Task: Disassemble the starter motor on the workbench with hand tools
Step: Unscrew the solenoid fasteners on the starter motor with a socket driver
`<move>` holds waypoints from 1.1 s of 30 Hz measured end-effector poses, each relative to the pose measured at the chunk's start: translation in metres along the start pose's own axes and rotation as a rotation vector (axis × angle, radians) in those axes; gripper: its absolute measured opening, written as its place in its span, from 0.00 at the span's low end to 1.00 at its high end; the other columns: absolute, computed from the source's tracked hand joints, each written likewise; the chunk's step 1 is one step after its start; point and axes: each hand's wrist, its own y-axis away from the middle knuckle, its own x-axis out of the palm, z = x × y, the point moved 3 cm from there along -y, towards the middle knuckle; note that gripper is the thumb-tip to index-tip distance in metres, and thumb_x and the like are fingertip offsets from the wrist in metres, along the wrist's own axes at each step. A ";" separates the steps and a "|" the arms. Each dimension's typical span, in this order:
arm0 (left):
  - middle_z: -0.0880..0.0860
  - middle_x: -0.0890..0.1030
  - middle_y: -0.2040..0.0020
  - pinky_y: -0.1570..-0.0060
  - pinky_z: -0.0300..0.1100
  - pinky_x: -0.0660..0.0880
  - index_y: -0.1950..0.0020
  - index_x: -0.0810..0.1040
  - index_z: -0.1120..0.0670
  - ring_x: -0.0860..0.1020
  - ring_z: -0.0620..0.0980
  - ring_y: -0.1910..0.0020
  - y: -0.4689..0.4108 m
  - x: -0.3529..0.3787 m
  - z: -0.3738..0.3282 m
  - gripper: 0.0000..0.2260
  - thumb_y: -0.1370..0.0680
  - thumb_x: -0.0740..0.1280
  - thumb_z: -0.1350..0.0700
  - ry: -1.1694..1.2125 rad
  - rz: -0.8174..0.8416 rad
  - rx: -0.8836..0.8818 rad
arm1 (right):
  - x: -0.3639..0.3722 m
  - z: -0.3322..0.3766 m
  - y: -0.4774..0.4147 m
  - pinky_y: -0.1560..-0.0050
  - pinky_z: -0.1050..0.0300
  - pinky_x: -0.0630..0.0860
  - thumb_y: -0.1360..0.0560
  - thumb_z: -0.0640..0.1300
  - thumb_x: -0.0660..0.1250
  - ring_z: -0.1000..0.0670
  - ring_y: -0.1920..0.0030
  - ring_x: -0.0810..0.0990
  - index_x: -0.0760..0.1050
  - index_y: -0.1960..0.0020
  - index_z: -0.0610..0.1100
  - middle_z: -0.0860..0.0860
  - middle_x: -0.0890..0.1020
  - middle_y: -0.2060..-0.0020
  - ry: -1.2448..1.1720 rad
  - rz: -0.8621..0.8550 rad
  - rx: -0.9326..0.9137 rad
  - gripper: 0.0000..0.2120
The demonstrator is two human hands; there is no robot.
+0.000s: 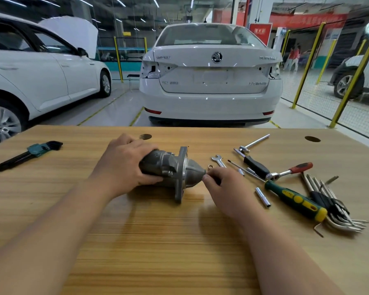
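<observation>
**Q:** Nearest the viewer, what is shown?

**A:** Wooden workbench (158, 241), both forearms reaching over it. Left hand (124, 165): fingers wrapped round the dark body of the starter motor (170, 167), clamping it down. Right hand (224, 188): curled fingertips at the tip of the motor's nose. Whether they pinch a small part there cannot be told.

**Q:** Where does the motor lie?

**A:** On its side at mid-bench, between the hands, nose toward the right hand.

**Q:** Stage of disassembly?

**A:** Judged early. Nose housing, mounting flange and body appear joined. A small brass-coloured ring (209, 166) lies loose just beside the nose tip, possibly the one part already off. Splitting the housings and withdrawing the internals appear to remain.

**Q:** Tools, in order of distance?

**A:** Right of the motor: loose socket (262, 197), green-and-yellow screwdriver (296, 199), fanned hex keys (337, 207), red-handled ratchet (290, 171), open-ended spanner (218, 160), sliding T-bar (254, 142). Far left: a second hex-key set (30, 153) in a teal holder. None is in hand.

**Q:** Legible writing?

**A:** Dark print on the screwdriver handle is too small to read. Beyond the bench, the white car (211, 81) carries a round boot-lid badge (216, 57), but its lettering is blurred. The red signs behind bear characters that cannot be made out.
</observation>
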 end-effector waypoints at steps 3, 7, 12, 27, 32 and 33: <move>0.37 0.74 0.45 0.47 0.40 0.52 0.39 0.71 0.38 0.58 0.42 0.48 0.003 0.002 0.005 0.28 0.38 0.67 0.32 -0.003 0.007 -0.031 | -0.009 0.000 0.003 0.64 0.56 0.70 0.20 0.49 0.63 0.54 0.63 0.75 0.73 0.61 0.55 0.57 0.76 0.65 0.084 -0.015 -0.049 0.11; 0.45 0.72 0.39 0.40 0.47 0.54 0.37 0.67 0.42 0.61 0.50 0.40 0.002 0.016 -0.013 0.30 0.36 0.68 0.35 -0.184 -0.052 -0.251 | -0.049 -0.027 -0.003 0.63 0.56 0.67 0.18 0.44 0.57 0.50 0.61 0.76 0.76 0.52 0.48 0.52 0.79 0.61 0.031 -0.226 0.156 0.09; 0.51 0.61 0.31 0.32 0.54 0.56 0.31 0.59 0.46 0.50 0.53 0.29 0.022 0.034 -0.031 0.38 0.36 0.71 0.40 0.006 -0.178 -0.255 | -0.098 -0.067 -0.002 0.55 0.55 0.67 0.19 0.40 0.57 0.47 0.56 0.75 0.75 0.38 0.44 0.46 0.81 0.54 0.059 -0.388 0.379 0.13; 0.64 0.66 0.33 0.37 0.66 0.59 0.33 0.60 0.55 0.56 0.64 0.29 0.023 0.053 -0.052 0.32 0.30 0.71 0.47 -0.006 -0.410 -0.308 | -0.066 -0.058 0.007 0.45 0.51 0.73 0.20 0.38 0.57 0.44 0.41 0.74 0.77 0.38 0.46 0.47 0.77 0.41 0.339 -0.223 0.232 0.15; 0.63 0.66 0.33 0.35 0.62 0.55 0.34 0.61 0.52 0.56 0.63 0.29 0.022 0.055 -0.047 0.31 0.30 0.73 0.48 0.093 -0.441 -0.290 | -0.090 -0.062 0.000 0.56 0.55 0.67 0.20 0.40 0.60 0.50 0.55 0.73 0.79 0.42 0.45 0.49 0.80 0.53 0.329 -0.345 0.191 0.12; 0.62 0.66 0.32 0.34 0.61 0.54 0.34 0.61 0.51 0.55 0.62 0.28 0.021 0.055 -0.046 0.31 0.30 0.73 0.48 0.117 -0.441 -0.287 | -0.088 -0.060 -0.002 0.59 0.55 0.67 0.20 0.41 0.60 0.50 0.58 0.72 0.79 0.42 0.46 0.51 0.78 0.58 0.363 -0.288 0.198 0.12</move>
